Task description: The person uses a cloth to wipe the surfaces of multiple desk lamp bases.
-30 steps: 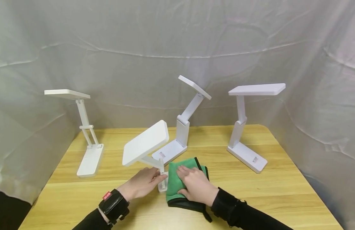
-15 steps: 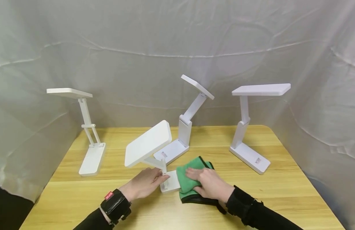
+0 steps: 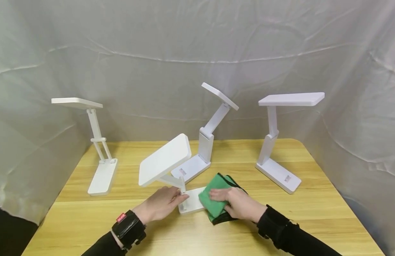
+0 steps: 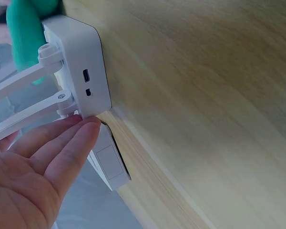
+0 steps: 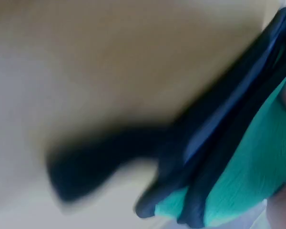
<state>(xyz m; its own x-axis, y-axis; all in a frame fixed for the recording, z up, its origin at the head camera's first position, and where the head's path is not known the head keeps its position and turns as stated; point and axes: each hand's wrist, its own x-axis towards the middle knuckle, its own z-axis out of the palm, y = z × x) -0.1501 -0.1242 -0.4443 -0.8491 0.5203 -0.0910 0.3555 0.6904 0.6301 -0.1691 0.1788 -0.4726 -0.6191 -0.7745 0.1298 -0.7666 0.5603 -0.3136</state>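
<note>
A white folding desk lamp (image 3: 165, 158) stands near the middle front, its panel tilted up to the left. My left hand (image 3: 160, 204) holds it low down, thumb by the hinge. In the left wrist view the fingertips touch the port end of the lamp's base (image 4: 96, 62). My right hand (image 3: 242, 204) grips a folded green cloth (image 3: 213, 206) with black edging and lays it over the right end of that base. Blurred in the right wrist view, the cloth (image 5: 252, 162) shows its dark trim and a dangling dark strap; only bits of fingers appear there.
Behind stand three more white desk lamps: one at left (image 3: 101, 177), one in the middle (image 3: 205, 145) close behind the held lamp, one at right (image 3: 279, 174). The wooden table (image 3: 312, 217) is backed by a grey fabric curtain (image 3: 152, 89).
My right hand has slid the cloth rightward along the lamp's base, uncovering most of its top. The left hand keeps its hold on the lamp. The view has shifted slightly.
</note>
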